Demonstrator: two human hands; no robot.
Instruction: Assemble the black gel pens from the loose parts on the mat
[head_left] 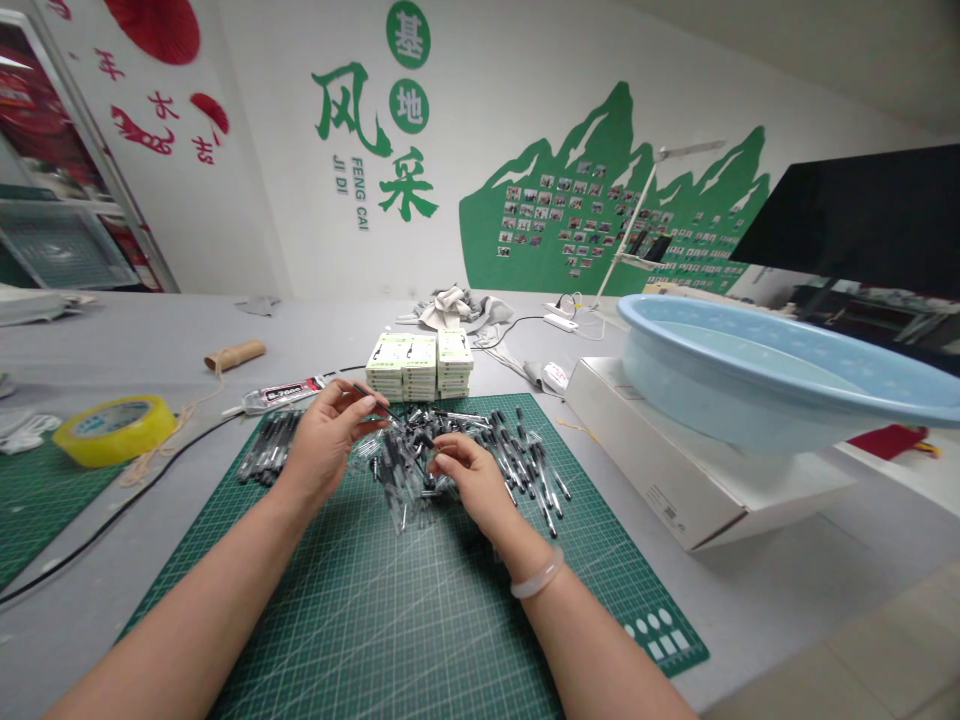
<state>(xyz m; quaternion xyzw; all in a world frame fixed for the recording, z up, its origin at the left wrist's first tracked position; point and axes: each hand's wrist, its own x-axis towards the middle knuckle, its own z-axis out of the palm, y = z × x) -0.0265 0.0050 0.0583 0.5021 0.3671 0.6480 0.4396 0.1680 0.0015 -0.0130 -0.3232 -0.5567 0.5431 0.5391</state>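
My left hand [334, 430] is raised over the left side of the pens, its thumb and fingers pinching a slim dark pen [375, 398]. Close by on the right, my right hand [476, 480] has thumb and fingertips closed on a small black piece that looks like a pen cap [430, 442]. Beneath and between both hands spreads a loose heap of clear pens with black caps [525, 455]. A tidier row of pens [262, 445] lies left of my left wrist. All of these rest on a green cutting mat [375, 620].
Stacked small white-and-green boxes [405, 365] stand behind the pens. At right, a light blue basin [690, 390] sits on a white carton [675, 480]. Yellow tape [116, 430], a black cable [127, 505], a brown tube [235, 355] and cloth gloves [457, 308] lie around the mat.
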